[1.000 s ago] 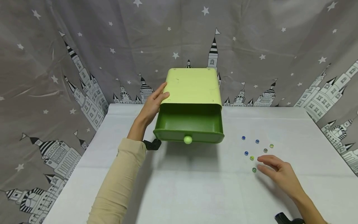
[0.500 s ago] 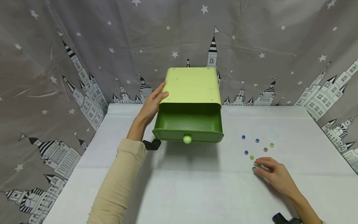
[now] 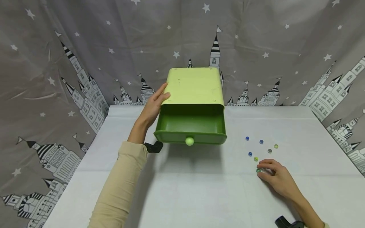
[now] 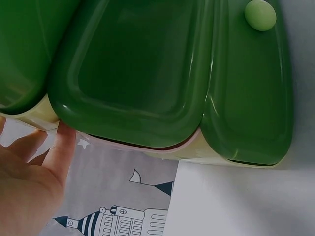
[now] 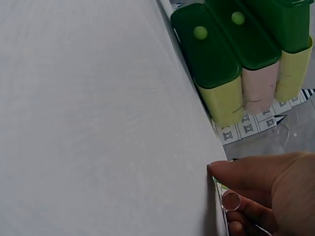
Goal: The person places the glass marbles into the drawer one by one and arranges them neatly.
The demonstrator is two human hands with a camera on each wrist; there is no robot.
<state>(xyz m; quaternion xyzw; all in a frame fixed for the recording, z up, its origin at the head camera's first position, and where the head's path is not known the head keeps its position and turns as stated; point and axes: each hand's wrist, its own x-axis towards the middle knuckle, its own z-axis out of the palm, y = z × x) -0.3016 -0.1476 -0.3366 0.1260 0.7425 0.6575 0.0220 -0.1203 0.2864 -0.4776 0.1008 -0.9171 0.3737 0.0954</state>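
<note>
A drawer cabinet (image 3: 194, 85) with a yellow-green top stands at the table's back, its green top drawer (image 3: 191, 123) pulled out and nothing visible inside. My left hand (image 3: 149, 110) rests against the cabinet's left side near its upper edge. In the left wrist view its fingers (image 4: 60, 152) lie fairly straight along the side. On the right, thumb and fingers of my right hand (image 3: 279, 179) curve around a small green marble (image 3: 258, 170) at table level. A clear round marble (image 5: 230, 201) shows against those fingers in the right wrist view. Firm contact is hard to judge.
Several blue, yellow-green and greyish marbles lie just beyond my right hand, among them a yellow-green marble (image 3: 256, 159) and a blue marble (image 3: 250, 154). A grey castle-print curtain (image 3: 182, 38) hangs behind the white-covered table (image 3: 199, 196).
My right hand has moved slightly left, and its thumb and fingers have come around the green marble. The left hand stays on the cabinet. The whole view has shifted a little.
</note>
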